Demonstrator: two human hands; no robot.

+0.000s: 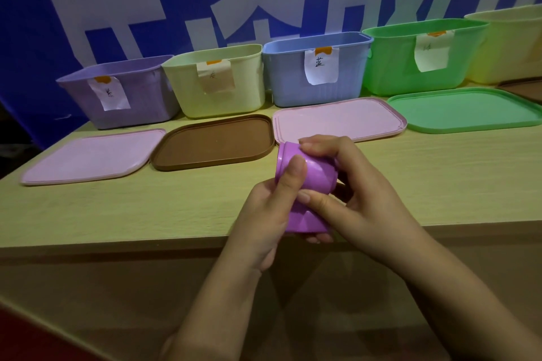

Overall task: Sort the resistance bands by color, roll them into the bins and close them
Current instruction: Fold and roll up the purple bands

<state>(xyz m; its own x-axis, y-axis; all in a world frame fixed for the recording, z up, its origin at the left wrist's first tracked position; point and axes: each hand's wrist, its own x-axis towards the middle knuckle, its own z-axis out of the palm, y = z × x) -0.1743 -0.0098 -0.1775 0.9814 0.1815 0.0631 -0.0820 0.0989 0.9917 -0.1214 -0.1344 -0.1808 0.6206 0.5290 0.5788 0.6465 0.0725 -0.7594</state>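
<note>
Fingers (296, 176) of both hands closed on one purple resistance band (305, 173), partly rolled, held above the near part of the desk (117, 208).

Left hand (264, 214): one; thumb pressed on top of the roll, remaining fingers wrapped beneath the band's loose lower end.

Right hand (360, 199): one; index finger laid over the far edge of the roll, thumb pressing its near side.

Bins, open, five in a row along the far edge of the desk, left to right:
- purple bin (140, 97), one, paper label on the front
- pale yellow bin (217, 97), one, paper label on the front
- blue bin (346, 82), one, paper label with a handwritten character
- green bin (393, 67), one, paper label on the front
- second pale yellow bin (504, 50), one, cut off by the right edge of the view

Contents of the bins cannot be told from this angle.

Lids, four, lying flat on the desk in front of the bins, left to right:
- pink lid (88, 155), one, before the purple bin
- brown lid (214, 141), one, before the first pale yellow bin
- second pink lid (337, 117), one, before the blue bin, just beyond the held band
- green lid (466, 108), one, before the green bin

Backdrop: one blue banner (29, 9) with large white characters, behind the bins.
</note>
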